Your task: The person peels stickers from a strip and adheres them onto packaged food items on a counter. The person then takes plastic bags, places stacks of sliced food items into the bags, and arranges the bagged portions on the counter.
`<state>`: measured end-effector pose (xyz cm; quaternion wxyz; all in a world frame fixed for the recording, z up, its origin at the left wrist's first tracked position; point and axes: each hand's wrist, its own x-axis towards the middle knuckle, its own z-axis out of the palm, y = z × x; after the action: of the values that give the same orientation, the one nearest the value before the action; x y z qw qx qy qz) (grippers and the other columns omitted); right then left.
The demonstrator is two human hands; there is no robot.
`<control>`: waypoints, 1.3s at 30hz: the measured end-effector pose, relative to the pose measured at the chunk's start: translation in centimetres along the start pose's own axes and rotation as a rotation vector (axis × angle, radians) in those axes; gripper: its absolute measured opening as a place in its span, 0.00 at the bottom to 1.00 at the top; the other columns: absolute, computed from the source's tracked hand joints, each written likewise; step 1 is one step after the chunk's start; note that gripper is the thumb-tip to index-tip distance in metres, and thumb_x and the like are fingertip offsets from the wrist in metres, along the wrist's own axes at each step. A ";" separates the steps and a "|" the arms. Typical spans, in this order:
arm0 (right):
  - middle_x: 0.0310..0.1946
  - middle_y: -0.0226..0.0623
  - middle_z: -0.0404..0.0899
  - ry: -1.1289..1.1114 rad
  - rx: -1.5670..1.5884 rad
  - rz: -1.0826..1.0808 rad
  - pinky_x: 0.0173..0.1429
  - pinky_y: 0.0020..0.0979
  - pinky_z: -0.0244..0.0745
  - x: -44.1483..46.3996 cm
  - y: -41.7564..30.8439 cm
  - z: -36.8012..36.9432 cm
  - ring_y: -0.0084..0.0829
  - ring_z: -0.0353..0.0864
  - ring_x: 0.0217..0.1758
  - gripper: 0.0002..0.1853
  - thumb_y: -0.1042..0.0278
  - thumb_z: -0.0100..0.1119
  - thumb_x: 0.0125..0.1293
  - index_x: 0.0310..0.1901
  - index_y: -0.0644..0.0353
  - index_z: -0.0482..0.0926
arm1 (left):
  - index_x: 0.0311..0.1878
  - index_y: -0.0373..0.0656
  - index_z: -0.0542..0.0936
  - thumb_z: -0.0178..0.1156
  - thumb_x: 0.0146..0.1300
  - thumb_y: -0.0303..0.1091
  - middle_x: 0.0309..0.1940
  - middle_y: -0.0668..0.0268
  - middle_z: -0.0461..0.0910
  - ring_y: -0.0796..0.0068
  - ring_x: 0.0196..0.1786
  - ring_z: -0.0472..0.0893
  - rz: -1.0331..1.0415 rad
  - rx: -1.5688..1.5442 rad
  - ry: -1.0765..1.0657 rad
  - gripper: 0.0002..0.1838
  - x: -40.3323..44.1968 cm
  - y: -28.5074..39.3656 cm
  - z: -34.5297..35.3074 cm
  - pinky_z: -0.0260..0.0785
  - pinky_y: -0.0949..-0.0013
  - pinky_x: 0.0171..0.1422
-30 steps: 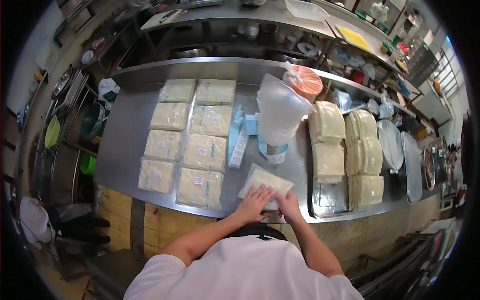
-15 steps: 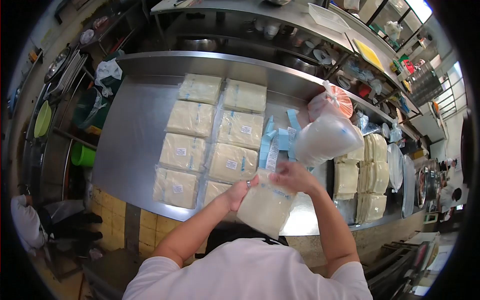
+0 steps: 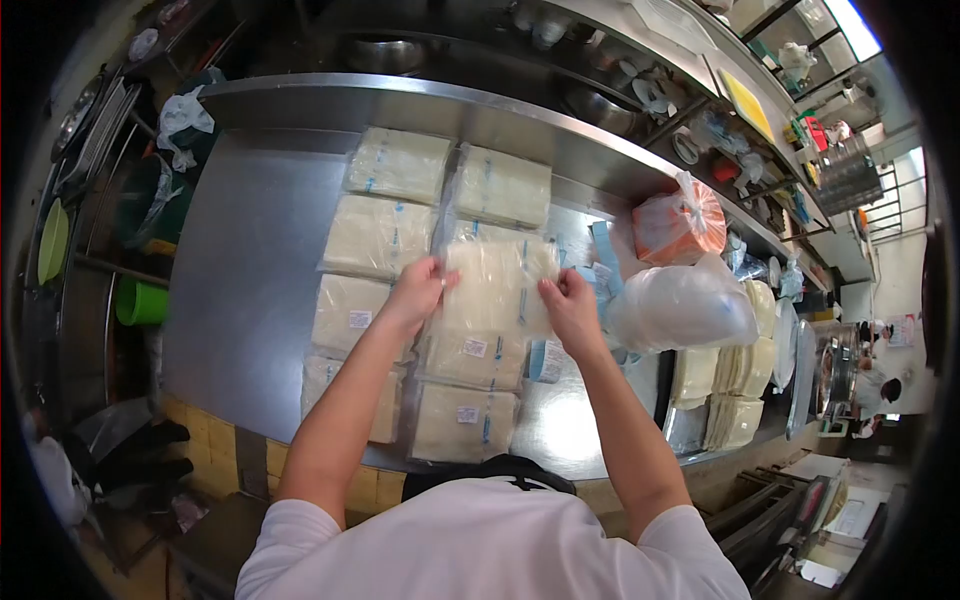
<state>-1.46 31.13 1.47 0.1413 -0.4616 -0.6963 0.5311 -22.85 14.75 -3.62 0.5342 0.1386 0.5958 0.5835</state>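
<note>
My left hand [image 3: 415, 292] and my right hand [image 3: 572, 310] grip opposite sides of a clear plastic packet of flat cream-coloured sheets [image 3: 495, 288]. It is raised over the right-hand column of similar packets and hides part of that column. Below it in view lie a packet with a white label [image 3: 470, 355] and another labelled packet [image 3: 462, 425]. To the left, a second column includes a plain-topped packet [image 3: 378, 235]. Beside my right hand are blue and white label strips [image 3: 547, 362], partly covered.
A filled white plastic bag [image 3: 685, 305] and a tied bag with orange contents [image 3: 680, 225] stand at the right. Past them are stacks of unbagged cream sheets [image 3: 742, 370]. The steel table [image 3: 250, 270] has a raised back edge [image 3: 420, 105]; shelves stand behind it.
Both hands have carried the packet from the table's near edge up and away over the right column. My right hand has moved from its top to its right side. The view has shifted.
</note>
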 end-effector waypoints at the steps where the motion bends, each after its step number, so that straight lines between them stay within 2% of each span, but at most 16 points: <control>1: 0.35 0.30 0.82 0.022 0.004 0.013 0.41 0.27 0.75 1.7 0.7 0.5 0.21 0.78 0.36 0.13 0.68 0.66 0.70 0.49 0.69 0.81 | 0.54 0.36 0.82 0.64 0.71 0.32 0.43 0.61 0.88 0.70 0.45 0.86 0.066 0.134 0.073 0.13 1.5 0.8 0.2 0.79 0.63 0.52; 5: 0.35 0.33 0.82 0.091 -0.313 0.060 0.43 0.31 0.77 5.3 3.6 2.7 0.26 0.80 0.37 0.23 0.68 0.70 0.63 0.56 0.73 0.80 | 0.53 0.33 0.83 0.68 0.65 0.34 0.44 0.52 0.89 0.54 0.49 0.88 0.163 0.744 0.340 0.17 5.1 0.2 0.3 0.78 0.57 0.55; 8: 0.34 0.39 0.84 0.107 -0.337 0.013 0.46 0.36 0.78 5.2 3.3 2.8 0.34 0.82 0.37 0.29 0.69 0.73 0.57 0.60 0.73 0.78 | 0.57 0.33 0.82 0.70 0.64 0.34 0.42 0.55 0.88 0.59 0.44 0.87 0.186 0.745 0.370 0.21 5.0 0.7 0.9 0.78 0.61 0.52; 11: 0.48 0.57 0.84 0.096 -0.381 0.052 0.54 0.44 0.80 3.8 0.9 3.1 0.51 0.86 0.51 0.26 0.71 0.67 0.60 0.60 0.71 0.78 | 0.56 0.34 0.82 0.71 0.63 0.33 0.40 0.55 0.88 0.57 0.44 0.87 0.251 0.762 0.396 0.20 5.0 0.3 1.1 0.78 0.60 0.51; 14: 0.56 0.58 0.80 0.184 -0.594 -0.137 0.57 0.44 0.79 3.5 3.2 3.4 0.52 0.82 0.58 0.25 0.70 0.66 0.63 0.61 0.69 0.77 | 0.54 0.35 0.83 0.70 0.63 0.32 0.44 0.55 0.87 0.55 0.48 0.86 0.239 0.832 0.368 0.18 4.5 1.1 1.4 0.78 0.59 0.53; 17: 0.59 0.56 0.77 0.125 -0.436 -0.193 0.60 0.44 0.78 -0.9 -3.5 1.3 0.52 0.81 0.59 0.26 0.72 0.67 0.63 0.62 0.67 0.76 | 0.49 0.39 0.84 0.66 0.64 0.29 0.48 0.56 0.85 0.49 0.52 0.83 0.734 0.874 0.579 0.12 1.8 1.8 3.0 0.75 0.54 0.60; 19: 0.59 0.53 0.78 0.155 -0.324 -0.370 0.60 0.45 0.77 -4.3 -7.8 -2.1 0.52 0.81 0.55 0.26 0.77 0.68 0.61 0.62 0.66 0.76 | 0.49 0.40 0.84 0.65 0.64 0.27 0.52 0.57 0.83 0.50 0.55 0.82 0.798 0.805 0.492 0.11 -0.4 2.7 3.8 0.75 0.55 0.61; 21: 0.60 0.51 0.78 0.371 -0.515 -0.795 0.63 0.46 0.76 -6.5 -10.8 -7.6 0.52 0.80 0.57 0.28 0.80 0.69 0.58 0.62 0.64 0.76 | 0.48 0.40 0.84 0.65 0.63 0.25 0.53 0.57 0.83 0.51 0.56 0.81 0.817 0.738 0.411 0.10 -2.6 2.5 4.8 0.75 0.55 0.62; 25: 0.65 0.49 0.77 0.692 -0.888 -0.702 0.74 0.47 0.68 -9.3 -15.9 -17.1 0.53 0.76 0.66 0.34 0.72 0.74 0.57 0.66 0.63 0.75 | 0.49 0.40 0.84 0.66 0.63 0.24 0.50 0.56 0.84 0.52 0.54 0.83 0.803 0.659 0.267 0.11 -6.4 1.3 7.8 0.75 0.56 0.60; 26: 0.66 0.51 0.76 0.609 -0.921 -0.623 0.76 0.46 0.65 -8.5 -14.2 -19.7 0.56 0.74 0.69 0.37 0.68 0.75 0.56 0.69 0.61 0.73 | 0.48 0.40 0.84 0.66 0.62 0.23 0.49 0.56 0.84 0.52 0.53 0.83 0.801 0.654 0.228 0.11 -7.4 0.8 8.8 0.76 0.57 0.59; 27: 0.57 0.52 0.83 0.418 -0.910 -0.481 0.69 0.46 0.72 -8.0 -13.5 -21.3 0.53 0.81 0.62 0.30 0.64 0.75 0.58 0.62 0.64 0.79 | 0.48 0.39 0.84 0.66 0.62 0.23 0.49 0.56 0.85 0.52 0.53 0.83 0.789 0.621 0.195 0.11 -8.3 0.3 10.0 0.76 0.57 0.58; 29: 0.42 0.50 0.88 0.187 -1.031 -0.090 0.55 0.45 0.79 -6.4 -12.8 -23.1 0.52 0.87 0.47 0.20 0.62 0.72 0.61 0.50 0.68 0.85 | 0.47 0.39 0.84 0.66 0.62 0.23 0.47 0.56 0.85 0.53 0.51 0.84 0.759 0.564 0.126 0.10 -10.2 -0.7 12.5 0.76 0.58 0.56; 32: 0.32 0.59 0.84 0.466 -0.844 -0.441 0.48 0.53 0.79 -7.4 -12.8 -25.2 0.64 0.83 0.39 0.15 0.60 0.68 0.65 0.41 0.67 0.86 | 0.47 0.39 0.84 0.66 0.63 0.23 0.46 0.56 0.85 0.56 0.48 0.84 0.725 0.588 0.050 0.10 -12.4 -2.0 15.2 0.77 0.61 0.52; 35: 0.28 0.42 0.88 0.545 -0.342 -0.468 0.32 0.35 0.78 -12.4 -16.6 -27.2 0.34 0.87 0.27 0.12 0.65 0.61 0.74 0.43 0.67 0.85 | 0.48 0.39 0.85 0.66 0.65 0.23 0.45 0.56 0.86 0.58 0.47 0.84 0.656 0.588 0.006 0.09 -14.5 -2.2 17.6 0.77 0.63 0.51; 38: 0.27 0.33 0.87 0.595 -0.103 -0.441 0.29 0.25 0.73 -18.2 -17.6 -29.8 0.19 0.83 0.26 0.12 0.63 0.61 0.77 0.42 0.64 0.85 | 0.48 0.38 0.85 0.64 0.68 0.25 0.48 0.55 0.85 0.61 0.49 0.84 0.565 0.492 -0.028 0.07 -16.1 -0.8 20.9 0.77 0.65 0.54; 39: 0.27 0.33 0.87 0.553 -0.042 -0.428 0.29 0.24 0.73 -19.7 -16.8 -30.2 0.19 0.83 0.26 0.12 0.62 0.61 0.77 0.41 0.64 0.85 | 0.48 0.38 0.85 0.64 0.69 0.25 0.50 0.55 0.85 0.62 0.50 0.84 0.531 0.443 -0.041 0.07 -16.5 -0.2 22.3 0.76 0.66 0.55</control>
<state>21.58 33.77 33.81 0.4233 -0.4343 -0.7235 0.3298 1.52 13.91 9.65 0.3325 0.4132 0.6403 0.5556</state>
